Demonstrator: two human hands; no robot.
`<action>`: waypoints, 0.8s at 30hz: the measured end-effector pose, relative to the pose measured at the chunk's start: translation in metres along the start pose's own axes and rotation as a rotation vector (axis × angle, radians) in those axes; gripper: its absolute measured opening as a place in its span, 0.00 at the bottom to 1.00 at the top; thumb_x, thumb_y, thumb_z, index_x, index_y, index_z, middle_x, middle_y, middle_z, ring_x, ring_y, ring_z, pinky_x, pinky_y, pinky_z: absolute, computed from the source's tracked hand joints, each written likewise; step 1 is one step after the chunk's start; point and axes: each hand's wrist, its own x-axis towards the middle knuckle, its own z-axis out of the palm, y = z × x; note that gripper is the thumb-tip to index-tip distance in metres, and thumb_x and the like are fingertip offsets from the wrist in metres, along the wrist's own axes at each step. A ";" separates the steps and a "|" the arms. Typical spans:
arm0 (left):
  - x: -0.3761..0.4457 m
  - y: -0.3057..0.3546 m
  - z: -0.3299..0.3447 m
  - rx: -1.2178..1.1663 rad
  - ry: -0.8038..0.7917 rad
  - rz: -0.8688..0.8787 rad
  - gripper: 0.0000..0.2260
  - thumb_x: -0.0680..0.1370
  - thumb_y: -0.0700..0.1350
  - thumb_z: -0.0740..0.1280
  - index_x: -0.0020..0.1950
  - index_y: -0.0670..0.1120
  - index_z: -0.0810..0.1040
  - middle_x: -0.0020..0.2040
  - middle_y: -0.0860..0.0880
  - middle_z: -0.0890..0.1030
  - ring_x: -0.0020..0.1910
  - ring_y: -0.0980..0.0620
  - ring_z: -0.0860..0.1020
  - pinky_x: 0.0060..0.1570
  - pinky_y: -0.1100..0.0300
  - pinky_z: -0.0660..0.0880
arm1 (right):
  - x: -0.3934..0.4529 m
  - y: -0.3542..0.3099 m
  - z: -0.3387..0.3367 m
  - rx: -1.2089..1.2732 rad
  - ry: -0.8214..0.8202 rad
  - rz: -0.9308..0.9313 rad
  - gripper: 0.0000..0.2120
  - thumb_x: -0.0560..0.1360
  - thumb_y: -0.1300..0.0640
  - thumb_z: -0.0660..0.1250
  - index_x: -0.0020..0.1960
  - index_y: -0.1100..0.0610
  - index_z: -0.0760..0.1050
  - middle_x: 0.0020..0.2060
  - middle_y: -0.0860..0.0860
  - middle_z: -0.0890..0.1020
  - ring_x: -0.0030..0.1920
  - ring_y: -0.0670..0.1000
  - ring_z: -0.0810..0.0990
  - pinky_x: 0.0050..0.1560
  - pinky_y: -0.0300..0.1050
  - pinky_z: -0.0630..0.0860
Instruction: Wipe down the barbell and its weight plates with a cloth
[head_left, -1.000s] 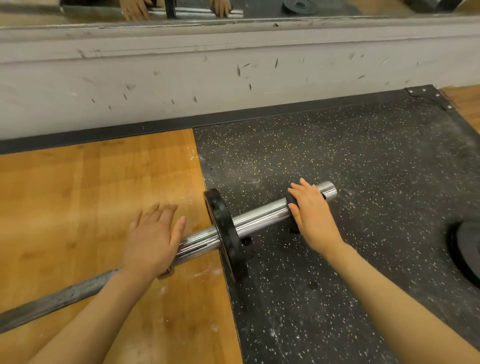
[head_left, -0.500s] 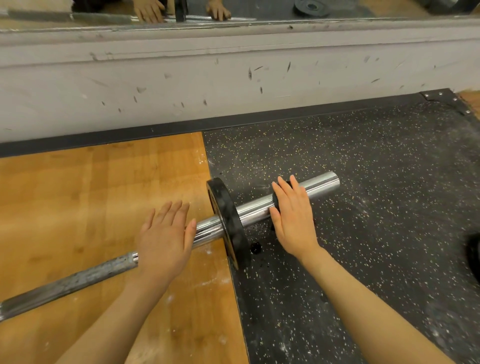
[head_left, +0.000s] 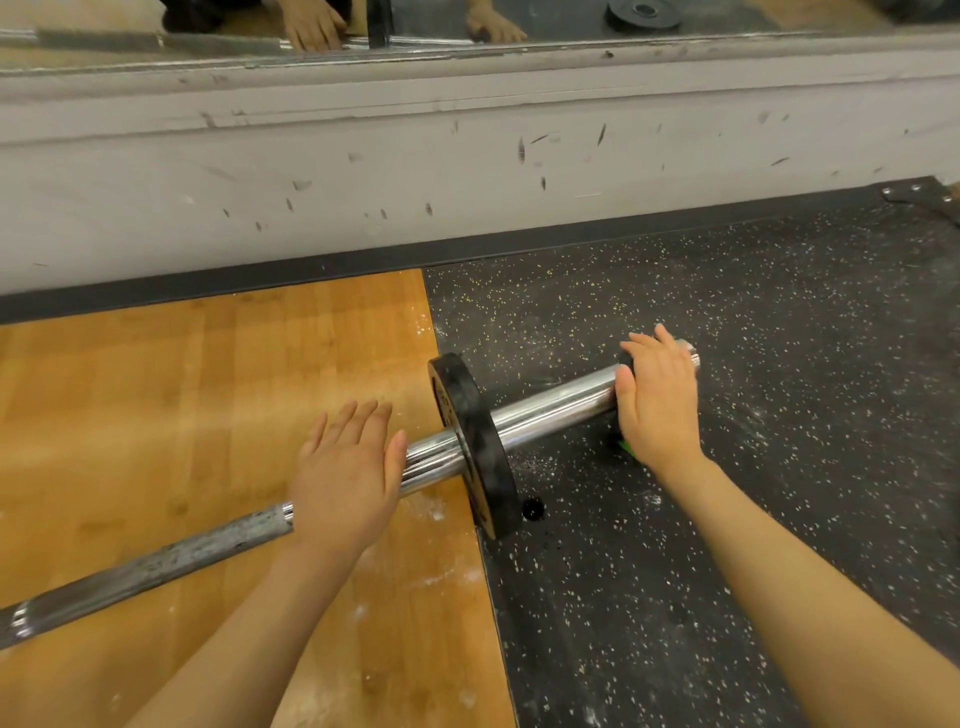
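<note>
Chrome is catching the light along the barbell (head_left: 550, 402), which is lying on the floor across the seam between the wooden platform (head_left: 156, 405) and the speckled rubber mat (head_left: 779, 338), its sleeve end pointing away from the plate toward the mat.

In the head view, one black weight plate (head_left: 475, 447) is sitting on the sleeve, right over that seam. The left hand (head_left: 345, 478) is resting flat on the bar just on the platform side of the plate, fingers straight and gripping nothing. The right hand (head_left: 657, 400) is lying over a second, smaller dark disc (head_left: 625, 359) near the sleeve's tip, on the mat side of the plate; its fingers are draped over the top, and I cannot tell whether they are curling round it. A green scrap (head_left: 627, 448) is peeking out under that wrist; whether it is a cloth or a marking is unclear.

By my judgement the wiping proper is not showing here: no cloth is plainly visible, and the hands seem to be steadying the bar and handling the outer disc. The next move is calling for a firm hold on that disc while the left hand is keeping the bar from rolling.

Count: one barbell, one large plate, one smaller disc, two hands. The mirror (head_left: 519, 21) above the wall is reflecting one more loose plate.
</note>
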 end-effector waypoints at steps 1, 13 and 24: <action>0.001 -0.001 0.001 0.003 0.001 0.002 0.31 0.81 0.57 0.42 0.70 0.43 0.73 0.68 0.45 0.76 0.71 0.45 0.69 0.72 0.47 0.59 | -0.003 -0.009 0.002 0.004 -0.012 -0.024 0.26 0.80 0.49 0.47 0.65 0.64 0.73 0.65 0.58 0.75 0.74 0.59 0.62 0.75 0.59 0.55; 0.009 -0.006 0.000 0.040 -0.031 -0.003 0.35 0.79 0.60 0.35 0.73 0.46 0.69 0.71 0.47 0.73 0.75 0.48 0.64 0.74 0.49 0.53 | -0.014 -0.027 0.018 -0.047 -0.066 -0.171 0.23 0.81 0.51 0.49 0.70 0.60 0.69 0.68 0.55 0.72 0.74 0.57 0.62 0.76 0.57 0.53; 0.013 -0.006 -0.004 0.001 -0.014 -0.010 0.35 0.78 0.60 0.36 0.73 0.44 0.70 0.69 0.46 0.74 0.74 0.47 0.65 0.74 0.48 0.55 | 0.014 0.004 -0.002 -0.074 -0.077 -0.031 0.24 0.80 0.51 0.48 0.66 0.63 0.72 0.65 0.57 0.75 0.72 0.60 0.64 0.75 0.57 0.52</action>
